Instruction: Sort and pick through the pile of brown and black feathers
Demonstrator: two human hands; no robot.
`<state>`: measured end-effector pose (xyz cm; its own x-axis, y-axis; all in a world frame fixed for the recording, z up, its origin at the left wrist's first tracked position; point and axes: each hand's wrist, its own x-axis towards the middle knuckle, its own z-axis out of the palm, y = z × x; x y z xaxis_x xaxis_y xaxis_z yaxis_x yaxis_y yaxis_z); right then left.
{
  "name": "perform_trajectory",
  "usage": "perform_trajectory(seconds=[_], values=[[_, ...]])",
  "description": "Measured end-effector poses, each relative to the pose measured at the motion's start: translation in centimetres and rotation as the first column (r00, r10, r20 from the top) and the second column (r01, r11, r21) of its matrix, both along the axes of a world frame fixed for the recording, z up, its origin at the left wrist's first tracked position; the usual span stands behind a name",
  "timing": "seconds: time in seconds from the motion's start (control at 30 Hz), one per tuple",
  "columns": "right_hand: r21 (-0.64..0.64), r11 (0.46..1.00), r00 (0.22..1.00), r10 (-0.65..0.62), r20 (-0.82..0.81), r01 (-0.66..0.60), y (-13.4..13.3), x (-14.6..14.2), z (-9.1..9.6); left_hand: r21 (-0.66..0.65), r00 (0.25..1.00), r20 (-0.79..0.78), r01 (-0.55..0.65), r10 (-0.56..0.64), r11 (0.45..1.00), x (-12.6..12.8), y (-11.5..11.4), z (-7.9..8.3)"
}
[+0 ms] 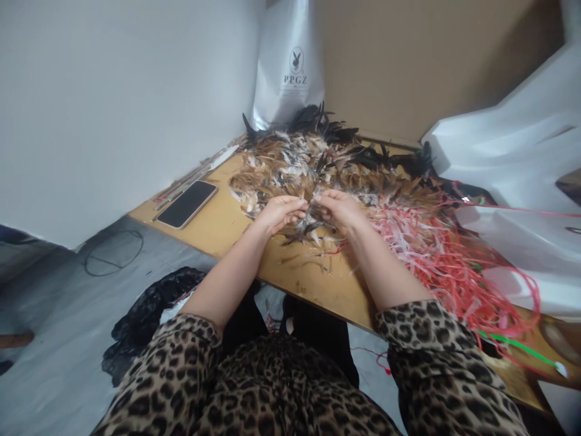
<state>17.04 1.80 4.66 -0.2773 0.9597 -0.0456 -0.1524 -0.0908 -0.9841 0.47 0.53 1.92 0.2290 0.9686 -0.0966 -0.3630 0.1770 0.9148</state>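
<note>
Brown, white and black feathers (290,163) are spread across a yellow-brown table (213,233), with both hands held at the near margin of the heap. In the left hand (285,213), the fingers are curled and the thumb is brought against the forefinger in a narrow pinch; in the right hand (338,209), the fingers are bent and likewise drawn to the thumb. The fingertips of the two hands are set near each other, and whatever may be pinched there is too fine and blurred to be made out. The main mass of feathers is situated just beyond the hands, with a small tuft seen between and below them. The long axis of the heap is directed crosswise, slanting from the far left toward the nearer right; the dark plumes along its far edge are pointed upward and away, while the tips of the near tuft are turned toward the table's front edge. Red and pink strands (436,260) are heaped beside the right forearm, and a phone (187,204) is laid left of the left hand.
</note>
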Motion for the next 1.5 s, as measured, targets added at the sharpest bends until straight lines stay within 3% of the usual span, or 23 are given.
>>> perform_trajectory(seconds=[0.53,0.67,0.83,1.03,1.17,1.3,1.5], values=[[0.097,0.995,0.993,-0.015,0.114,0.004,-0.20,-0.95,-0.56,0.028,0.994,-0.050,0.102,-0.101,0.994,0.06,-0.02,-0.43],[0.056,0.998,0.995,-0.020,0.098,0.014,-0.25,-0.62,-0.43,0.045,0.998,0.028,0.048,-0.049,0.998,-0.05,0.19,-0.34],[-0.026,0.997,0.975,0.082,0.205,-0.079,-0.59,0.01,0.33,0.041,0.990,0.139,-0.044,0.038,0.998,-0.21,0.65,-0.43],[-0.016,0.982,0.935,0.182,0.305,-0.186,-0.94,-0.74,-0.21,0.061,0.993,0.112,-0.047,0.040,0.997,-0.16,0.63,-0.56],[-0.010,0.982,0.957,0.186,0.222,-0.188,-0.95,-0.77,-0.24,0.061,0.991,0.121,-0.054,0.047,0.997,-0.27,0.72,-0.58],[-0.015,0.994,0.994,0.110,-0.005,-0.110,-0.80,-0.37,0.31,0.042,0.991,0.124,-0.054,0.048,0.998,-0.32,0.64,-0.50],[0.047,0.999,0.996,0.007,-0.090,-0.003,-0.37,-0.72,-0.40,0.008,0.993,0.065,0.103,-0.103,0.995,-0.08,0.00,-0.22]])
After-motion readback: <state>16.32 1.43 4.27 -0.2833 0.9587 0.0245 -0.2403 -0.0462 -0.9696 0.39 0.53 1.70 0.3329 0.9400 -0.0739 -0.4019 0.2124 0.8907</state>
